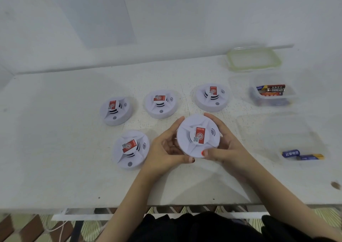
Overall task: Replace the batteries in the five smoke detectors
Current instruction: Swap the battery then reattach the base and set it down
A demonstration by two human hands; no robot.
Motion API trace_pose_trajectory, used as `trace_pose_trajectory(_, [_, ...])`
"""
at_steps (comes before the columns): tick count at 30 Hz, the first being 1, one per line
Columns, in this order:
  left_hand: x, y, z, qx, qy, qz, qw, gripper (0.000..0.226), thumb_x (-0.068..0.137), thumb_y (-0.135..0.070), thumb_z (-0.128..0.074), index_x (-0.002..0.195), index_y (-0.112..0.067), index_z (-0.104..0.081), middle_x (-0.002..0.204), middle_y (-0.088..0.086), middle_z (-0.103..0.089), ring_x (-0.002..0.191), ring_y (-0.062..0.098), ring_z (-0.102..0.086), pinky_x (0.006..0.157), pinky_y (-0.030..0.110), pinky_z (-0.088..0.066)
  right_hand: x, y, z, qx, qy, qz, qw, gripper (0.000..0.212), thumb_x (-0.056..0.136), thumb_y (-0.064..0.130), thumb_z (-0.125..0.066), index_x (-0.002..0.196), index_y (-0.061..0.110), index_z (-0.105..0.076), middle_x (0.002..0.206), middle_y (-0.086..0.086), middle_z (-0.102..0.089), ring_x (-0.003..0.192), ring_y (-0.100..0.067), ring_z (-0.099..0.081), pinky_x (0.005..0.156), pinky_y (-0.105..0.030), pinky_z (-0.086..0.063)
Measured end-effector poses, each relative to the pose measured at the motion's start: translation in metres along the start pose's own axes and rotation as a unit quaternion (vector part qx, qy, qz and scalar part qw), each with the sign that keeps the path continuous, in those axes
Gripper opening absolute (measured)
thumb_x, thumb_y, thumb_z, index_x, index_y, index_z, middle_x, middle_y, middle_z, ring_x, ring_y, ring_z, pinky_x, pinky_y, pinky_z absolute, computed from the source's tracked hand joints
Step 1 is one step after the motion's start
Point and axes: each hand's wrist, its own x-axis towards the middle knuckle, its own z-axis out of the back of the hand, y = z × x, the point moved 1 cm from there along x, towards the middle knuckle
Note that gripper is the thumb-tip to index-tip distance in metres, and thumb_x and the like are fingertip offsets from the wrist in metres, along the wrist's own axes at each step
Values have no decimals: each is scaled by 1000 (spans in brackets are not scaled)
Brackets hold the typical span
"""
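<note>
While my left hand point(166, 149) and right hand point(224, 145) have fingers curled round one smoke detector point(198, 136) over the counter point(55, 149), four more detectors point(160, 104) sit closed nearby, so probably loads left.

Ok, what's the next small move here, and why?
Probably ease the thumb of the right hand off the held detector and set it down by the four detectors on the table. The left hand grips it too, its cover looks closed, a red glow shows at the thumb, and two blue batteries lie apart at the right: likely a test press.
</note>
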Motion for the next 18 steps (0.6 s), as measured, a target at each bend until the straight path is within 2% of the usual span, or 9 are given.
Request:
trace_pose_trajectory(2, [0, 1, 0, -1, 2, 0, 1000, 99, 56, -4, -85, 141, -26, -42, 127, 8, -64, 114, 39, -58, 82, 40, -58, 0, 0, 0, -3, -1, 1, 1000, 83, 65, -7, -65, 136, 25, -39, 128, 3, -59, 118, -19, -56, 82, -32, -53])
trace_pose_trajectory(8, [-1, 0, 0, -4, -3, 0, 1000, 96, 53, -9, -85, 138, -30, -45, 124, 2, -66, 107, 24, -62, 78, 36, -58, -1, 1, -1, -12, 5, 4, 1000, 85, 62, 3, -73, 136, 24, -39, 129, 2, -58, 119, -19, -55, 84, -31, -52])
trace_pose_trajectory(11, [-1, 0, 0, -3, -1, 1, 1000, 96, 54, -9, -85, 138, -30, -44, 124, 1, -66, 108, 24, -63, 77, 34, -58, -1, 1, -1, -14, 4, 6, 1000, 81, 66, -6, -66, 136, 23, -38, 128, 4, -58, 119, -18, -55, 84, -30, -52])
trace_pose_trajectory(18, [-2, -1, 0, -4, 12, -3, 1000, 97, 58, -3, -83, 143, -26, -40, 130, 3, -63, 115, 30, -61, 79, 32, -57, -3, 2, 0, 3, 9, -3, 1000, 82, 69, -5, -65, 139, 25, -36, 130, 3, -57, 119, -20, -56, 83, -34, -54])
